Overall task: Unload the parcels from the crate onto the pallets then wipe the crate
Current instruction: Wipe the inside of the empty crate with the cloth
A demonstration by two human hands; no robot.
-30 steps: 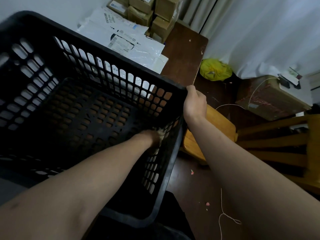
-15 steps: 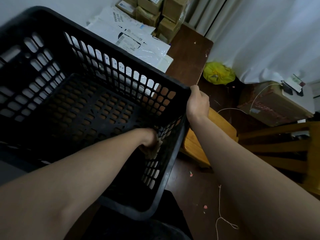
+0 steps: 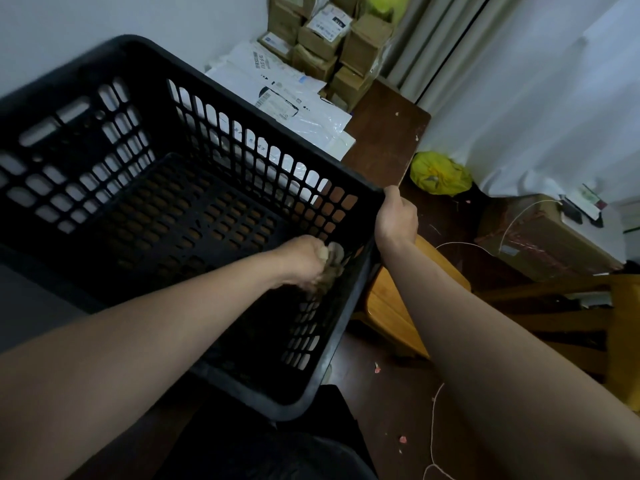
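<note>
Beyond the crate (image 3: 69,84), parcels (image 3: 277,84) lie stacked

You seem to be in a room of a home that holds parcels. Labelled cardboard boxes (image 3: 325,39) are stacked in the corner, with white mailer bags (image 3: 277,88) beside them on a dark wooden surface (image 3: 384,133). Pale curtains (image 3: 536,81) and a wooden stool (image 3: 394,306) are on your right.

Left hand (image 3: 306,261), right hand (image 3: 396,218), both clenched.
</note>
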